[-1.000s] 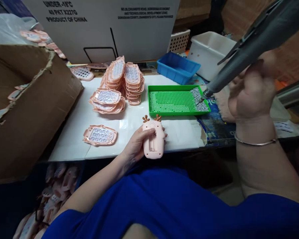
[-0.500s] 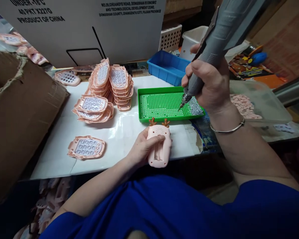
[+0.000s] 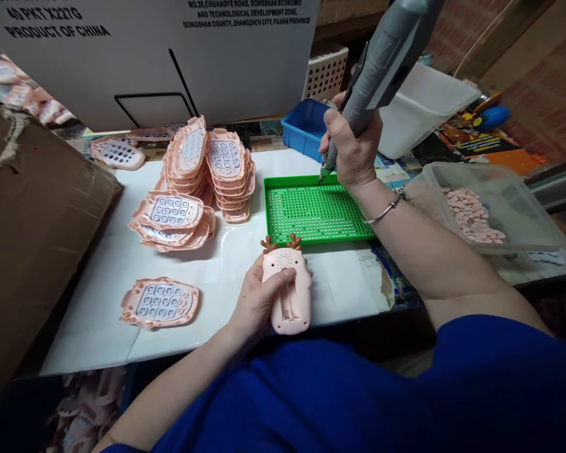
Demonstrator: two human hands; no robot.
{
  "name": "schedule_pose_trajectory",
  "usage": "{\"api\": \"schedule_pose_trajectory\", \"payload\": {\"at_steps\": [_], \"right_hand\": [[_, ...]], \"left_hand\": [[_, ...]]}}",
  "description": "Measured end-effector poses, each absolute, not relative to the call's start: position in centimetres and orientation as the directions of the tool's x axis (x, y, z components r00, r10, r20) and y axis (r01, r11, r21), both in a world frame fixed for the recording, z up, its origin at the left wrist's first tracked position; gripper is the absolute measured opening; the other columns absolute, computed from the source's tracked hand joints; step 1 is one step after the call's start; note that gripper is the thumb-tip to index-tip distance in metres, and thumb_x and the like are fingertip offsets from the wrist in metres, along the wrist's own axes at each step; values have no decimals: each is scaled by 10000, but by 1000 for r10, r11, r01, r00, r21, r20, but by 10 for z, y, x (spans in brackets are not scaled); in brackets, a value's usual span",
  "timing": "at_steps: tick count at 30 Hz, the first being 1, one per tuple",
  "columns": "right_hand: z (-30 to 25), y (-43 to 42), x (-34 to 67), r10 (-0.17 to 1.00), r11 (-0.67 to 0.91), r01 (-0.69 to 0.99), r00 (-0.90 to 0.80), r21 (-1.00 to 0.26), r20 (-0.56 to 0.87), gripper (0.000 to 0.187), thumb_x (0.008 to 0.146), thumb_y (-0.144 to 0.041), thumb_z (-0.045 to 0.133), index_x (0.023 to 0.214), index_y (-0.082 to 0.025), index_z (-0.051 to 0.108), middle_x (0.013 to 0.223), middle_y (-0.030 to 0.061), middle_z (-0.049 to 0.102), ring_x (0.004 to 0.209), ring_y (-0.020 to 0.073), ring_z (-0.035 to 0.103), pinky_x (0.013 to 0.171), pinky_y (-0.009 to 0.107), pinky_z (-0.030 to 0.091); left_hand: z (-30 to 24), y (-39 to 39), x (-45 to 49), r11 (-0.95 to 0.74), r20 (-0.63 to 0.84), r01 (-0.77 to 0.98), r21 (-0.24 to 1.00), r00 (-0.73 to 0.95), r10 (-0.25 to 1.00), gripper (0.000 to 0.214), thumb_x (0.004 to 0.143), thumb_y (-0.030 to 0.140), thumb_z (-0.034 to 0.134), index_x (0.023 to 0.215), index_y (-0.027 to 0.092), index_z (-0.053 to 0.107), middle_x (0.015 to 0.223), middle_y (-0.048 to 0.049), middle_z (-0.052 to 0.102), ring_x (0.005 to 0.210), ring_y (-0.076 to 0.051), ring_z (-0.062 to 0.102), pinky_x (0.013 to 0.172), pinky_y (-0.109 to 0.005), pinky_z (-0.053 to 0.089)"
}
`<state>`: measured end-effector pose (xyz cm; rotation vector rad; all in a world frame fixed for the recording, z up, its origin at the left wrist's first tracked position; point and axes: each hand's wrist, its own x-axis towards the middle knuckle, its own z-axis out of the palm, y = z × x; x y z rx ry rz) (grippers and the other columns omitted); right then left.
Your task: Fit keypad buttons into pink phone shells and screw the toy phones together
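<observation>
My left hand (image 3: 252,305) is closed around a pink toy phone (image 3: 302,296) with brown antlers. Its back faces up, showing speaker holes, corner screw holes and an uncovered battery slot, and my thumb lies across it. In my right hand (image 3: 356,148) is a grey electric screwdriver (image 3: 382,63), gripped with its bit angled down and left. The bit tip is over the far part of a green perforated tray (image 3: 302,211), just beyond the phone. My right wrist and forearm hide the tray's right end.
Stacked pink keypad shells (image 3: 226,160) stand left of the tray, with a single keypad shell (image 3: 163,302) nearer me. A brown carton (image 3: 42,233) borders the left side. Behind the tray is a blue bin (image 3: 304,129). To the right, a clear tub (image 3: 523,207) holds small pink pieces.
My right hand and the screwdriver have moved left and away from me, from near the tray's screws to its far side. The view has shifted slightly; my left hand still holds the phone.
</observation>
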<state>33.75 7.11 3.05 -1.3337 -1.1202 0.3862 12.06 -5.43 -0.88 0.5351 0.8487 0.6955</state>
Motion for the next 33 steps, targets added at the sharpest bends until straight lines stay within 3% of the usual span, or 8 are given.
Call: {"api": "schedule_pose_trajectory", "payload": {"at_steps": [6,14,21,28,33], "right_hand": [[21,77,340,801,197,378,470,-905,370,833,584,-952,531,1144,-335,541,853,1,682,694,183,585,710,371,491],[18,76,342,787,231,389,464,-892,406,546,716,-759,601,1039,-326,520,798,3,655,665,202,601,680,380,479],[17,75,341,803,193,458,434,-868,408,727,727,-882,466,1199,-330,499,786,5,645,710,198,589,714,376,464],[18,72,337,778,202,408,485,-890,399,696,643,-894,538,1054,-333,538,758,5,643,668,203,587,694,392,471],[19,76,340,786,237,430,442,-871,432,732,646,-928,494,1081,-343,550,728,5,622,660,180,531,678,370,462]], "left_hand": [[-14,-53,120,661,-490,-342,668,466,737,436,669,303,819,1020,145,614,863,-70,752,713,-214,728,682,-338,594],[-15,-52,121,660,-493,-344,667,460,738,447,641,309,831,999,153,612,807,-46,737,684,-205,720,638,-311,582],[-12,-52,120,654,-486,-348,672,459,744,437,652,296,827,999,149,605,825,-48,745,680,-198,719,659,-317,584],[-13,-51,120,649,-476,-348,677,466,746,478,625,308,837,1017,153,612,798,-41,736,678,-209,719,663,-328,576],[-11,-50,123,645,-472,-361,673,461,751,497,602,311,840,1003,149,593,750,-27,718,643,-194,702,654,-318,566]]}}
